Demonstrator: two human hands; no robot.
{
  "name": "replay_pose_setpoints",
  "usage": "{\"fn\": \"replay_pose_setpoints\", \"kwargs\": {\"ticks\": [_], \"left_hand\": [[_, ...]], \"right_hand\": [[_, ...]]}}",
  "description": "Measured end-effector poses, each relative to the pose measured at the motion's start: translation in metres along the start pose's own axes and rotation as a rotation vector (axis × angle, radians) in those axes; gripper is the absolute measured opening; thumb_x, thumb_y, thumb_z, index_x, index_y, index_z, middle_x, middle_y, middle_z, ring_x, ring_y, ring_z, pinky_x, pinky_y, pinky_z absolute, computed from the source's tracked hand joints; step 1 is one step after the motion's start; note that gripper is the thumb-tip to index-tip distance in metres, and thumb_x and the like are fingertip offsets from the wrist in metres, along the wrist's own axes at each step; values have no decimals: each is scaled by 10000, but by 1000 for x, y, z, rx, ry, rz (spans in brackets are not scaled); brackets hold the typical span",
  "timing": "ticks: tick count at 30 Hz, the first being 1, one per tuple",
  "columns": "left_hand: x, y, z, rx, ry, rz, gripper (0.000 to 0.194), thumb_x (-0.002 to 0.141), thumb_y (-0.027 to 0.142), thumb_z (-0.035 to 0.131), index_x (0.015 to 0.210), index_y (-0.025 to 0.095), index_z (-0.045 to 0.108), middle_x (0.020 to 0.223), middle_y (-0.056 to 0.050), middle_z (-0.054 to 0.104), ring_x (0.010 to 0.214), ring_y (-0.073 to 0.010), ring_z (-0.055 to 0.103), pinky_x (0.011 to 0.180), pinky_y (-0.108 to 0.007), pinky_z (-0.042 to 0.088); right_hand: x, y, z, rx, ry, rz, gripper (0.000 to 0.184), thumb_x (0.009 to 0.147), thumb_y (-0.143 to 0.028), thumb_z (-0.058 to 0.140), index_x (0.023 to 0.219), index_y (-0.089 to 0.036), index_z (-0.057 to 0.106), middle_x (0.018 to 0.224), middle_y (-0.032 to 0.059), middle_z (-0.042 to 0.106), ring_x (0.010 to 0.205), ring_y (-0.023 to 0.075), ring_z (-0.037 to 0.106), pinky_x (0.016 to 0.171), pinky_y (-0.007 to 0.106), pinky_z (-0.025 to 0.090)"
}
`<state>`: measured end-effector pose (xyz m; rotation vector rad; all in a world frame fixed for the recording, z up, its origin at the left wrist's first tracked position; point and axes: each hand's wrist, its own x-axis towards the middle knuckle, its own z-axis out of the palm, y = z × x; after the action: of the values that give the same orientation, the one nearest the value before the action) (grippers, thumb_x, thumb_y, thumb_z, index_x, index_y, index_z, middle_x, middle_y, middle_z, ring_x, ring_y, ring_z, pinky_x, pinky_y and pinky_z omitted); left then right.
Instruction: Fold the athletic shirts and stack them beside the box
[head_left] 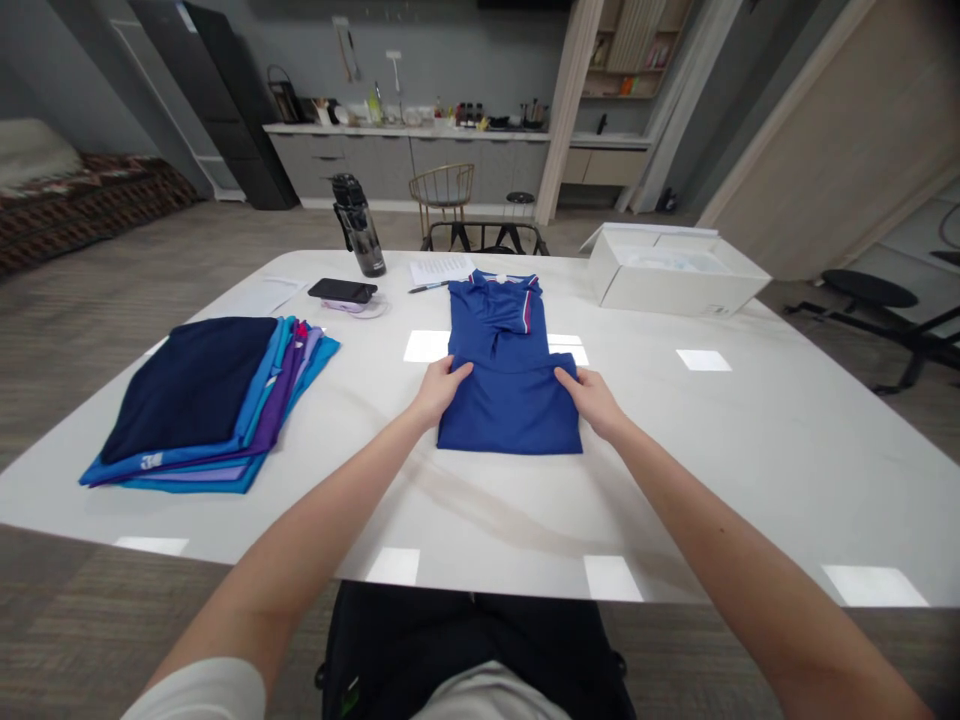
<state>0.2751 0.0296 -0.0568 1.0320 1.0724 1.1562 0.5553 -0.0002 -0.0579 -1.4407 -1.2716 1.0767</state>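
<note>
A blue polo shirt point(510, 405) lies on the white table in front of me, its collar at the far end and a sleeve with red and white trim folded inward. Its lower part is folded up over the body. My left hand point(441, 388) grips the left side of that folded part, thumb on top. On the opposite side, my right hand point(592, 400) pinches the right edge in the same way. The fingers under the cloth are partly hidden. To the left sits a stack of folded clothes point(191, 385) in navy, blue, purple and teal.
On the white table point(750, 450) stand a dark water bottle point(360, 228) and an open white box point(675, 270). A phone point(343, 291) rests on a lilac item with a cord. A pen point(429, 287) and paper sheets point(442, 268) lie near the collar. Chairs stand beyond.
</note>
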Motion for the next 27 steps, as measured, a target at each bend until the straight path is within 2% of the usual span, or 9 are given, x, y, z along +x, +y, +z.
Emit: {"fn": "replay_pose_setpoints", "kwargs": {"ticks": [2, 4, 6, 11, 16, 18, 20, 24, 27], "left_hand": [[10, 9, 1, -90, -21, 130, 308, 764, 377, 815, 985, 181, 729, 965, -48, 786, 941, -228, 727, 940, -374, 561], [24, 14, 3, -172, 7, 140, 324, 774, 359, 801, 1032, 184, 713, 941, -42, 785, 923, -223, 731, 927, -374, 569], [40, 12, 4, -198, 57, 45, 287, 767, 299, 788, 1011, 173, 703, 865, -47, 778, 878, -233, 741, 896, -393, 582], [65, -1, 5, -52, 93, -293, 129, 757, 187, 754, 856, 147, 682, 755, -84, 751, 793, -276, 752, 854, -466, 590], [83, 25, 4, -186, -53, -30, 229, 800, 251, 770, 1003, 156, 722, 920, -76, 782, 913, -245, 748, 955, -420, 566], [98, 35, 5, -247, -45, 31, 241, 828, 263, 754, 1046, 166, 722, 956, -69, 785, 945, -234, 744, 972, -407, 565], [117, 36, 6, -247, 10, -41, 192, 852, 239, 720, 1028, 162, 719, 926, -73, 784, 927, -236, 749, 951, -413, 579], [150, 26, 10, -142, 90, -327, 119, 877, 162, 647, 981, 150, 703, 840, -92, 772, 855, -253, 755, 904, -458, 599], [170, 29, 11, -193, -4, -190, 161, 873, 177, 665, 1029, 159, 700, 878, -80, 778, 862, -236, 754, 916, -439, 597]], "right_hand": [[11, -8, 0, 128, 55, -58, 493, 787, -663, 727, 956, -201, 745, 966, 51, 789, 913, 261, 722, 823, 378, 586], [26, -14, 1, 212, 95, -87, 481, 798, -648, 728, 1003, -214, 736, 985, 44, 788, 956, 256, 723, 875, 386, 580], [43, -13, 5, 225, 106, -42, 411, 811, -592, 740, 972, -214, 730, 928, 44, 788, 938, 255, 730, 883, 392, 581], [72, -4, 14, 141, 33, 235, 165, 841, -357, 736, 826, -195, 712, 763, 59, 769, 773, 253, 736, 802, 403, 599], [92, -22, 8, 260, 7, 58, 237, 873, -440, 725, 955, -218, 739, 903, 48, 793, 933, 264, 745, 906, 415, 593], [108, -28, 7, 314, 29, -21, 289, 880, -500, 716, 997, -236, 727, 952, 39, 793, 985, 262, 739, 931, 415, 590], [127, -30, 10, 349, 55, -5, 266, 905, -484, 694, 1015, -243, 711, 976, 34, 792, 989, 249, 740, 931, 409, 594], [157, -24, 18, 346, 28, 297, 125, 957, -332, 633, 991, -225, 689, 928, 45, 794, 885, 229, 754, 891, 419, 614], [175, -27, 17, 375, -52, 266, 126, 974, -304, 606, 1000, -221, 697, 940, 45, 796, 890, 217, 754, 917, 399, 609]]}}
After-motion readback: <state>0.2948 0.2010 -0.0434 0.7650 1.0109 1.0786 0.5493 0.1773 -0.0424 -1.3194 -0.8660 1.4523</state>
